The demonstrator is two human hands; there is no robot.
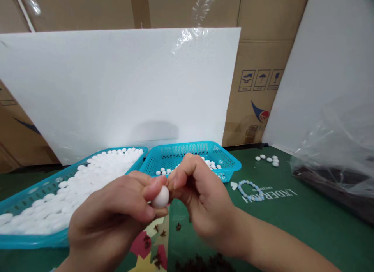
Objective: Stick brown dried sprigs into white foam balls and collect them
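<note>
Heaped basket [35, 241]: a blue, perforated tray at the left, packed with white balls [96, 186] that rise to its rim in places.
Second basket [187, 146]: also blue, just beyond the hands, with a thin scatter of white balls [212, 164] on its floor, partly hidden by the fingers.
Clear bag [336, 147]: crumpled plastic at the far right, dark contents [324, 176] low inside.
White ball [161, 197]: held in front of the second basket, above the green tabletop [277, 229].
Left hand [111, 217]: thumb and fingers closed around the ball.
Right hand [207, 205]: fingertips narrowed to a pinch at the ball's right side; whether anything sits between them cannot be told.
Back edge: a white panel [117, 89] leans on cardboard boxes [260, 53] close behind both baskets, whose near corners almost meet.
Right side: green surface stretches from the right forearm to the bag, with a pale beaded bracelet [250, 197] and a few loose white pieces [269, 159] farther back.
Near edge: small dark brown pieces [204, 262] lie clustered below the hands.
</note>
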